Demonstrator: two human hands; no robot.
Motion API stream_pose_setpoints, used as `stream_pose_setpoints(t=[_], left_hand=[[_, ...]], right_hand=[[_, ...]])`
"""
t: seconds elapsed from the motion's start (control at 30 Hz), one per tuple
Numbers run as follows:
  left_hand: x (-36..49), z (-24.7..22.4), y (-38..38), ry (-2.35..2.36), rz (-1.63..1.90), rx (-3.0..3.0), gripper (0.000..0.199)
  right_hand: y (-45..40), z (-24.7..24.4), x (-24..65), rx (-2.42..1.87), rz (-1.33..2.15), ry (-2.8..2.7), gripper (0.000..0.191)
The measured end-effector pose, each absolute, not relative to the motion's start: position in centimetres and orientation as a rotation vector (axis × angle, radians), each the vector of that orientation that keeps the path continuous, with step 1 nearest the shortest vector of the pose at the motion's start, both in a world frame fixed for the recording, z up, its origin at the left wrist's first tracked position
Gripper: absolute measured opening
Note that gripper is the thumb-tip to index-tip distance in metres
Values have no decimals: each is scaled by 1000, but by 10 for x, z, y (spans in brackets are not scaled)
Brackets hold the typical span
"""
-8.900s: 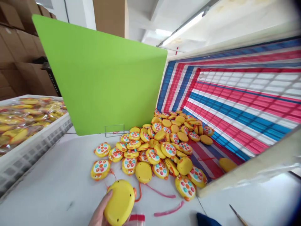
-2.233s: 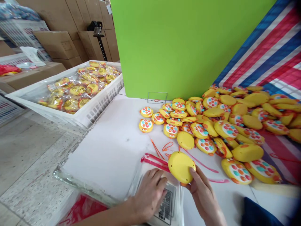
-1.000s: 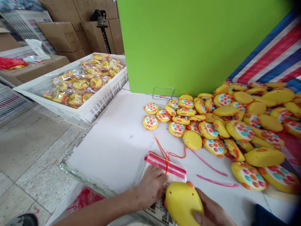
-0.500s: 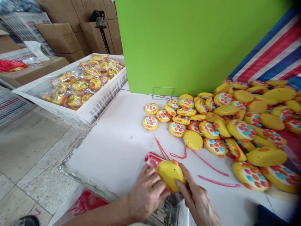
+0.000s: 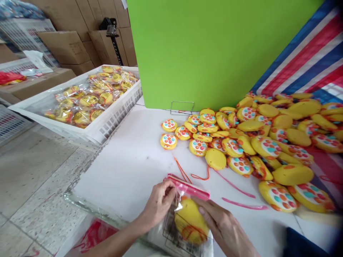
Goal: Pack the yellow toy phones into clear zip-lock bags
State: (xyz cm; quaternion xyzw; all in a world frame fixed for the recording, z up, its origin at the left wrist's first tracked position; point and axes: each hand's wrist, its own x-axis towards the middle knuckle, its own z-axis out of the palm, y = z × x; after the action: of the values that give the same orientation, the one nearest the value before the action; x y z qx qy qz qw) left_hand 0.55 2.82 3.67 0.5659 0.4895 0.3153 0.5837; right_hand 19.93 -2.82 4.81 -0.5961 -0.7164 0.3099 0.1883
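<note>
Pinching the bag [image 5: 190,188] near the corner of its pink top with the left hand [image 5: 158,202], thumb to fingertips. Touching, with the bent right hand [image 5: 220,220], the side of the yellow toy [image 5: 187,215], apparently inside the bag; too blurred to tell whether gripping it. Beyond, on the white table [image 5: 120,175]: orange cords [image 5: 182,169], pink strips [image 5: 243,205]. Farther right: piled loose toys [image 5: 268,147]. Off left: a white crate [image 5: 122,110] of bagged toys [image 5: 88,100].

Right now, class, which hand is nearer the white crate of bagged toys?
Left. The left hand pinches the clear bag on the side toward the white crate; the right hand, opposite, is farther.
</note>
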Motion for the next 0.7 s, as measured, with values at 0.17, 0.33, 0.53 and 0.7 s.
stream_pose_setpoints(t=[0.17,0.33,0.53,0.7], left_hand=[[6,37,19,1013,715,1042,31],[5,39,24,925,678,982,19],[12,44,25,1015,631,1419,18],[11,47,18,1125,550,1743,24]], right_hand=[[-24,57,192,-1716,595,-2173,47],[-14,55,171,-1692,313,-2030,31],[-4,53,149,-1697,248,-2064,28],[-5,50,160,-1778,382,-1894,20]])
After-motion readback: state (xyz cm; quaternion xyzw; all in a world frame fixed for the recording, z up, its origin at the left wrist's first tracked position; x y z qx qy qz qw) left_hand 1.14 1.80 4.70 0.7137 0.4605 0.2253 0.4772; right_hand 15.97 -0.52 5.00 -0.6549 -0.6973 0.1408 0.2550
